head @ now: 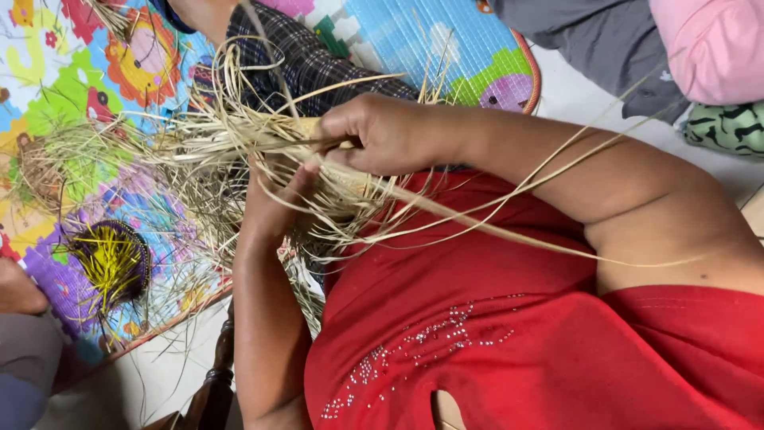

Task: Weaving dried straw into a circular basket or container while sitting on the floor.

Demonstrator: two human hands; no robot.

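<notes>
A bundle of pale dry straw strands (215,143) fans out over my lap and the mat. My right hand (382,131) is closed around the strands where they gather into a small woven piece (350,191). Just below it, my left hand (274,199) pinches strands on the underside of the same piece, partly hidden by straw. Long loose strands trail right across my red shirt (493,318).
A colourful play mat (72,103) covers the floor. On it lies a dark woven piece with yellow strands (111,259). Another person in checked cloth (306,60) sits beyond the straw. Someone's limb (16,287) is at the left edge. Pink and grey cloth (700,44) lies top right.
</notes>
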